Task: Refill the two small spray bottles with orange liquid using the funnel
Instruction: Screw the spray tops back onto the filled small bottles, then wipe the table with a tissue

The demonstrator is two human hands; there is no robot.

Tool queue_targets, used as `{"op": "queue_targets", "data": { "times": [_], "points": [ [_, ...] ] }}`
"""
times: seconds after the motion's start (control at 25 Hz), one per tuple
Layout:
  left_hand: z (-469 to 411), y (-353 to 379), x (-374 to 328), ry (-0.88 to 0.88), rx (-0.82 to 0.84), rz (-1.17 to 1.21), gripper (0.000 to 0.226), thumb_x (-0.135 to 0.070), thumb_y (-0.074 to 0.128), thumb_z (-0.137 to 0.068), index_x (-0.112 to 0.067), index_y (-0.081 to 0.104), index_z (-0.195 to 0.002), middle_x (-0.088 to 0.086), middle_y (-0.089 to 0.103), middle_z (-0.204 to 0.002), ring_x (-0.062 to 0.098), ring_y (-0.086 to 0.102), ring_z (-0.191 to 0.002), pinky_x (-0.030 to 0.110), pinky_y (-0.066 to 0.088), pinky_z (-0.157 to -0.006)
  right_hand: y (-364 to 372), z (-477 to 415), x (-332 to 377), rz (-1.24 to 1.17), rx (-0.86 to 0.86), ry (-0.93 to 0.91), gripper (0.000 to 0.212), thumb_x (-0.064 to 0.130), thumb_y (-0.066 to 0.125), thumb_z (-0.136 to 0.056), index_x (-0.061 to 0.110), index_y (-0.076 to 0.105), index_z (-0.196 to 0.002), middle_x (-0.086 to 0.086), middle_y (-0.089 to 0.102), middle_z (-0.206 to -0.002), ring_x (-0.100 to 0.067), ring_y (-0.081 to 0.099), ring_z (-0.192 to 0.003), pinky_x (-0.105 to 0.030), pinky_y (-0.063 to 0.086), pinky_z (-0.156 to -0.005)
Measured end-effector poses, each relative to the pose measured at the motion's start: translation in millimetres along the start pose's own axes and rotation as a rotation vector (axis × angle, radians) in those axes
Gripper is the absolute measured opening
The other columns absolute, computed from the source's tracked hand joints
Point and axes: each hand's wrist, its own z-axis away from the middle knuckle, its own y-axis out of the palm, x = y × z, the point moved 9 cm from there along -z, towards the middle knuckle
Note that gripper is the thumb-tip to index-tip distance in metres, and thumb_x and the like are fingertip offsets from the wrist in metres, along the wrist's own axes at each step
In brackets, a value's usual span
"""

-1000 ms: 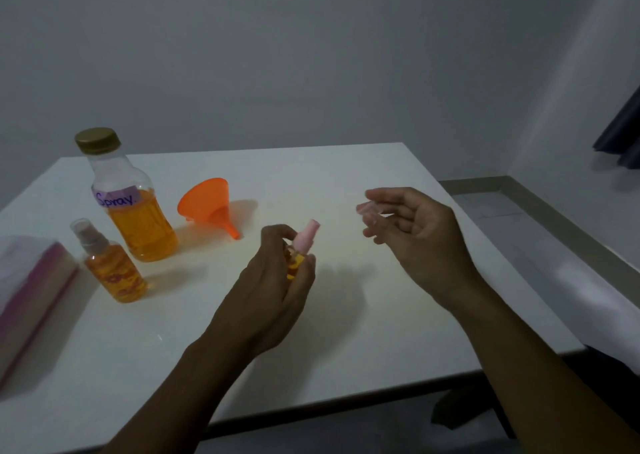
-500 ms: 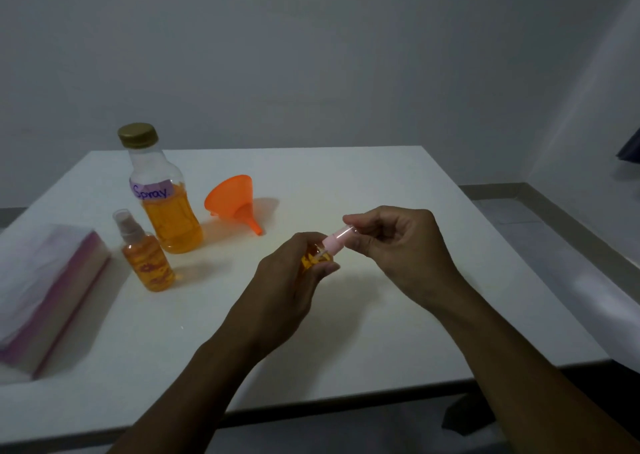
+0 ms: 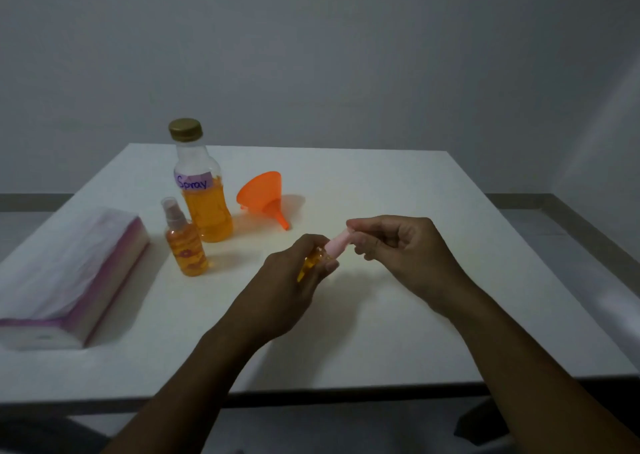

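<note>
Stage judged early: first spray bottle (image 3: 310, 263) being opened, nothing poured. It is held tilted above the middle of the table (image 3: 433, 194), body gripped in the curled left hand (image 3: 294, 280), pink cap (image 3: 336, 248) pinched by thumb and fingertips of the right hand (image 3: 398, 249); cap not yet off. Funnel (image 3: 263, 194) is noted lying on its side, unused, near the capped stock bottle (image 3: 204, 200). Second spray bottle (image 3: 187, 245) stands capped just beside the stock bottle; contact cannot be told. Remaining: uncapping, funnel seating, pouring, recapping, for both. Both forearms are extended from the near edge, hands meeting mid-table
</note>
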Motion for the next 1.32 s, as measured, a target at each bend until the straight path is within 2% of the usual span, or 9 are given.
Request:
{"op": "queue_targets", "data": {
  "times": [0.08, 0.24, 0.44, 0.6, 0.72, 0.88, 1.04, 1.16, 1.32],
  "points": [
    [4.8, -7.4, 12.8, -0.054, -0.002, -0.035, 0.043, -0.055, 0.041, -0.090, -0.030, 0.045, -0.125, -0.002, 0.065, -0.107, 0.009, 0.061, -0.080, 0.034, 0.056, -0.070, 2.8, 2.7, -6.0, 0.078, 0.020, 0.013, 0.027, 0.023, 0.074, -0.089, 0.022, 0.075, -0.116, 0.005, 0.079, -0.095, -0.009, 0.074, -0.086, -0.025, 0.060, -0.083],
    [24.1, -47.5, 38.8, -0.146, -0.124, -0.019, 0.037, -0.048, 0.050, -0.089, -0.027, 0.043, -0.118, -0.002, 0.067, -0.103, 0.009, 0.064, -0.081, 0.030, 0.056, -0.067, 14.1, 13.5, -10.7, 0.392, 0.086, -0.056, 0.023, 0.023, 0.073, -0.089, 0.026, 0.077, -0.111, 0.013, 0.075, -0.088, 0.001, 0.068, -0.082, -0.008, 0.051, -0.073],
    [63.9, -104.1, 67.3, -0.245, -0.361, -0.016, 0.028, -0.032, 0.061, -0.089, -0.021, 0.051, -0.113, -0.016, 0.058, -0.100, -0.006, 0.056, -0.085, 0.015, 0.046, -0.070, 37.1, 24.9, -15.7, 0.507, 0.235, -0.113, 0.022, 0.024, 0.071, -0.091, 0.026, 0.076, -0.113, 0.014, 0.074, -0.102, 0.005, 0.066, -0.085, -0.009, 0.052, -0.075],
    [80.2, -124.0, 88.3, -0.338, -0.417, 0.020, 0.031, -0.032, 0.065, -0.086, -0.019, 0.054, -0.112, -0.008, 0.061, -0.105, 0.006, 0.059, -0.093, 0.017, 0.046, -0.068, 57.5, 30.1, -26.6, 0.560, 0.333, -0.104, 0.022, 0.024, 0.067, -0.094, 0.024, 0.075, -0.115, 0.011, 0.073, -0.113, 0.000, 0.066, -0.097, -0.025, 0.056, -0.092],
    [81.2, -125.1, 94.4, -0.345, -0.400, 0.012, 0.034, -0.032, 0.067, -0.084, -0.019, 0.053, -0.112, -0.007, 0.060, -0.105, 0.009, 0.060, -0.094, 0.017, 0.046, -0.069, 70.3, 33.3, -34.1, 0.625, 0.388, -0.120, 0.031, 0.028, 0.062, -0.097, 0.025, 0.069, -0.127, 0.012, 0.063, -0.134, -0.001, 0.056, -0.122, -0.022, 0.041, -0.110],
    [81.8, -124.1, 101.0, -0.371, -0.391, 0.018, 0.045, -0.033, 0.070, -0.082, -0.017, 0.051, -0.119, -0.006, 0.059, -0.108, 0.015, 0.061, -0.098, 0.027, 0.051, -0.075, 91.2, 43.4, -44.0, 0.759, 0.454, -0.108, 0.052, 0.043, 0.047, -0.102, 0.033, 0.038, -0.152, 0.021, 0.029, -0.159, 0.000, 0.025, -0.147, -0.018, 0.016, -0.120],
    [83.5, -122.1, 96.8, -0.338, -0.342, 0.060, 0.059, -0.041, 0.072, -0.076, -0.022, 0.048, -0.127, -0.008, 0.058, -0.112, 0.010, 0.061, -0.101, 0.030, 0.055, -0.084, 109.8, 55.6, -46.0, 0.805, 0.421, -0.131, 0.057, 0.042, 0.033, -0.106, 0.027, 0.018, -0.159, 0.018, 0.008, -0.163, 0.008, -0.005, -0.144, -0.012, -0.005, -0.115],
    [96.5, -142.0, 82.9, -0.251, -0.445, -0.008, 0.061, -0.049, 0.066, -0.079, -0.023, 0.048, -0.131, -0.009, 0.057, -0.120, 0.006, 0.057, -0.106, 0.022, 0.050, -0.086, 112.8, 58.7, -46.0, 0.792, 0.384, -0.147, 0.055, 0.038, 0.033, -0.106, 0.025, 0.018, -0.158, 0.015, 0.007, -0.164, 0.008, -0.007, -0.142, -0.011, -0.009, -0.114],
    [134.3, -195.9, 92.1, -0.301, -0.676, -0.275, 0.040, -0.039, 0.057, -0.091, -0.020, 0.055, -0.127, 0.003, 0.056, -0.132, 0.017, 0.053, -0.117, 0.043, 0.048, -0.095, 114.3, 57.0, -44.8, 0.780, 0.344, -0.186, 0.055, 0.035, 0.038, -0.105, 0.023, 0.025, -0.157, 0.012, 0.014, -0.164, 0.006, -0.001, -0.143, -0.006, -0.011, -0.110]
  ]
}}
